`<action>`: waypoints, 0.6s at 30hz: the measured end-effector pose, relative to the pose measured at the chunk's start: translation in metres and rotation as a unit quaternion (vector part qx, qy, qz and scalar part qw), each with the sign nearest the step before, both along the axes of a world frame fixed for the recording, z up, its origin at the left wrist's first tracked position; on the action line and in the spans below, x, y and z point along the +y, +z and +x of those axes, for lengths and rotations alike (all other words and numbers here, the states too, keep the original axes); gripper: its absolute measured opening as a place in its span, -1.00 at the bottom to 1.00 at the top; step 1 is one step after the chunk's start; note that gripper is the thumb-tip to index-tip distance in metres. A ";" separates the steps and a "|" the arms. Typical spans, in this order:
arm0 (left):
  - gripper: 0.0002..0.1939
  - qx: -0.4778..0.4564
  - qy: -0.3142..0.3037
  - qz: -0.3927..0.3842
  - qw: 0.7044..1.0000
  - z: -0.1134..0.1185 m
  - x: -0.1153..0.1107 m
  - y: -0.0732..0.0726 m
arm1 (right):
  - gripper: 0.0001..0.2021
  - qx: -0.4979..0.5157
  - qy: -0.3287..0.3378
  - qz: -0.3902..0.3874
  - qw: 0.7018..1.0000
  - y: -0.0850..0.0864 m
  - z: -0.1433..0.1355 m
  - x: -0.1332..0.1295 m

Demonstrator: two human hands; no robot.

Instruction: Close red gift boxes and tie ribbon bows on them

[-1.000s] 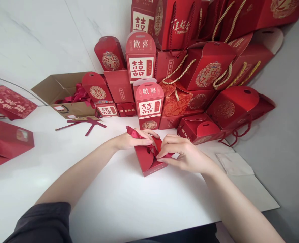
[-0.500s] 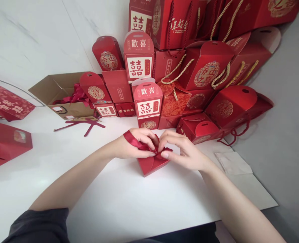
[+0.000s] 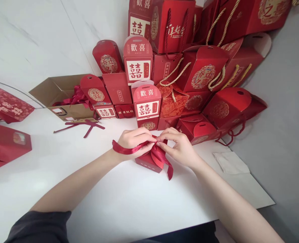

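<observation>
A small red gift box (image 3: pixel 147 163) sits on the white table, its top partly hidden under both hands. Dark red satin ribbon (image 3: pixel 161 156) lies over its top, one tail hanging down the near right side. My left hand (image 3: pixel 135 141) is closed, pinching the ribbon above the box; another ribbon tail crosses that hand and sticks out to the left past the wrist. My right hand (image 3: pixel 177 145) meets it from the right, thumb and fingers pinched on the ribbon at the same spot. The fingertips nearly touch, and the knot between them is mostly hidden.
Stacked red gift boxes (image 3: pixel 146 101) stand behind my hands, rising to the right. A cardboard box (image 3: pixel 53 91) with red ribbons is at the back left, loose ribbon strips (image 3: pixel 88 125) before it. A red bag (image 3: pixel 7 145) lies far left, a white cloth (image 3: pixel 231 162) at right.
The small box has turned so a printed side faces me. One ribbon tail now hangs down its near right side. Both hands have drawn their fingertips together at the ribbon.
</observation>
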State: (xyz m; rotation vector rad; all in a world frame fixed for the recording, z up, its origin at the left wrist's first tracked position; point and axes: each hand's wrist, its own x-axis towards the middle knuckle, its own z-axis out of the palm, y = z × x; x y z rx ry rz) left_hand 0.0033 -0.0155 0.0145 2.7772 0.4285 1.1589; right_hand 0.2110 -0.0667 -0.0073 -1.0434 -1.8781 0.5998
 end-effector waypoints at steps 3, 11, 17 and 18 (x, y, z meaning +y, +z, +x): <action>-0.91 0.014 -0.003 -0.016 1.000 0.001 -0.001 0.001 | -0.92 -0.008 -0.038 0.033 0.999 0.000 -0.002 -0.002; -0.92 0.022 0.015 0.006 1.000 0.002 -0.003 0.002 | -0.74 -0.009 -0.016 0.035 0.999 0.002 -0.002 -0.006; -0.95 0.030 0.024 0.018 0.999 0.001 -0.004 0.003 | -0.75 0.029 -0.047 -0.017 0.998 0.003 -0.003 -0.008; -0.95 0.029 0.025 0.021 0.999 0.001 -0.004 0.003 | -0.75 0.015 -0.034 -0.007 0.999 0.003 -0.004 -0.008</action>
